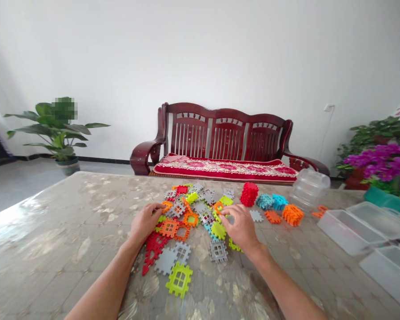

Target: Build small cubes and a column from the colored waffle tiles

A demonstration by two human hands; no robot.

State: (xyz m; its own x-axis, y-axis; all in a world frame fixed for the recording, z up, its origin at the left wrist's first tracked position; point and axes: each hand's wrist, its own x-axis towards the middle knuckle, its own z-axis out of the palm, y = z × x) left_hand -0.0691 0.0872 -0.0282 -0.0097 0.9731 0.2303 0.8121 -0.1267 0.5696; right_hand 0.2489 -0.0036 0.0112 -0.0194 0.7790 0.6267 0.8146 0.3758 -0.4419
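A loose heap of plastic interlocking tiles (200,207) lies on the table, in grey, orange, lime, red and blue, many with window-like cut-outs. At its left edge my left hand (147,220) has its fingers curled in, the tips against an orange tile (167,206); what they grip is partly hidden. My right hand (240,224) is at the right side of the heap, fingertips pinched on a small orange tile (218,207). Nearer to me lie a lime window tile (180,279), a grey window tile (218,251) and red pointed pieces (155,249).
Right of the heap stand a red stack (249,194), blue stacks (265,201) and an orange stack (292,214) of tiles. Beyond them are a clear plastic jar (310,189), clear bins (346,231) and purple flowers (386,162). A wooden bench (226,133) stands behind the table (70,240).
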